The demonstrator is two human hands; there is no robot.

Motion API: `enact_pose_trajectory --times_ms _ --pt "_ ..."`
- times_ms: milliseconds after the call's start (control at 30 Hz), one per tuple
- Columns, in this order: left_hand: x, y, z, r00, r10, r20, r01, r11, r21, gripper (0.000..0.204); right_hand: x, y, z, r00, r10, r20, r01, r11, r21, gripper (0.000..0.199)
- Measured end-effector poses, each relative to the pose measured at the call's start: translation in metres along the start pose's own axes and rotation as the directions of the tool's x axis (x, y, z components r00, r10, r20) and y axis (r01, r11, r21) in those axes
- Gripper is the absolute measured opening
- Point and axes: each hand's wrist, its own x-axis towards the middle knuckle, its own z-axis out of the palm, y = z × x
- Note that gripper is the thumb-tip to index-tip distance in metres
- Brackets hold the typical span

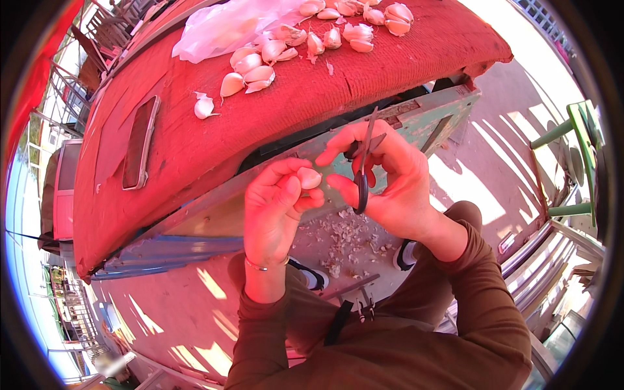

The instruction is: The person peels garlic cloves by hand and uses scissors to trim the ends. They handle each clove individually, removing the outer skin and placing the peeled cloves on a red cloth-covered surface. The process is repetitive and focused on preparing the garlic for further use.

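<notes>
On the red desk (pixel 195 166), a phone (pixel 140 144) lies left of some garlic cloves (pixel 259 78). Nearer, the left hand (pixel 272 211) pinches one clove (pixel 309 177) in its fingers, likely to keep it steady. Beside it, the right hand (pixel 398 185) grips scissors (pixel 367 148), fingertips apart, maybe for room.

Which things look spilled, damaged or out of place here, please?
Pale, papery scraps are scattered on the floor between the shoes, which looks untidy, like fallen peelings. The red cover also shows a dark line near its front edge; it may be a tear or only a crease.
</notes>
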Motion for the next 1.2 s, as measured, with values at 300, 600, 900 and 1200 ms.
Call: enact_pose_trajectory --times_ms 300,600,900,1200 --pt "0.002 -0.009 0.002 1.000 0.009 -0.015 -0.009 0.999 -0.037 0.023 0.001 -0.005 -0.003 0.993 0.116 0.020 -0.117 0.992 0.053 0.030" --pt "0.002 -0.006 0.008 0.990 0.085 -0.115 -0.075 0.993 0.092 0.018 0.005 0.004 -0.002 0.997 0.068 -0.024 -0.065 0.994 0.083 0.035" --pt "0.005 -0.016 0.020 0.862 0.503 -0.051 -0.388 0.723 0.572 0.022 0.006 0.006 0.005 0.986 0.167 0.003 -0.166 0.978 0.124 0.035" --pt "0.005 -0.021 0.021 0.813 0.578 0.064 -0.458 0.569 0.683 0.023 0.007 0.016 0.007 0.978 0.211 0.008 -0.205 0.943 0.262 0.028"
